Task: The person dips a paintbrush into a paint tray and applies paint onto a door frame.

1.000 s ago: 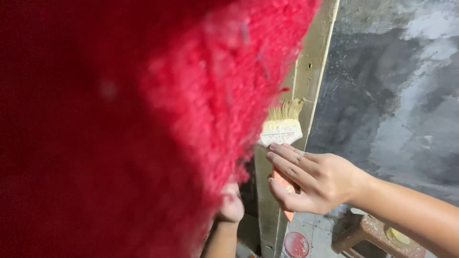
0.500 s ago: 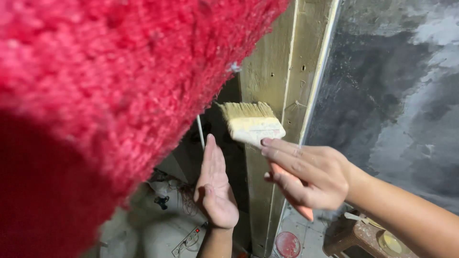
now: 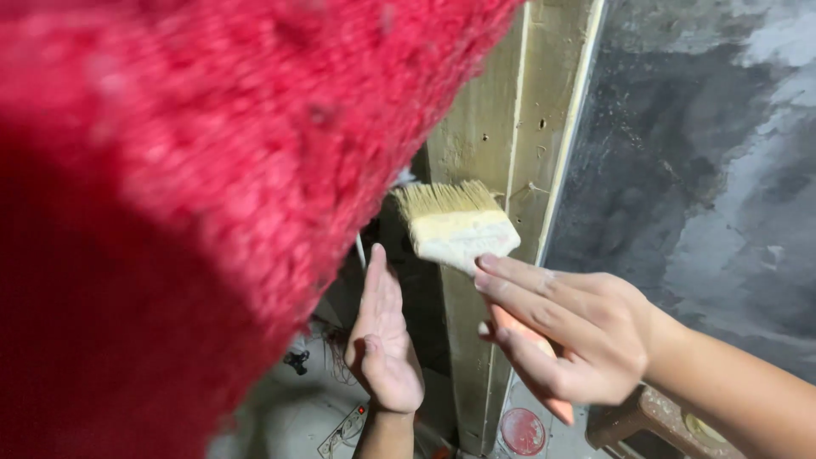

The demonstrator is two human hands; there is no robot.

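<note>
Against the upright wooden post (image 3: 489,127), the right hand (image 3: 569,327) grasps a pale paintbrush (image 3: 455,223); the left hand (image 3: 384,344) is flat, released. Below sits a round red lid (image 3: 522,430).

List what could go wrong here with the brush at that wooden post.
The red knitted fabric blocks much of the view, so strokes on the wooden post may go unseen. The left hand rests flat beside the post, near the brush in the right hand, and could get smeared. The red lid below might catch drips.
</note>
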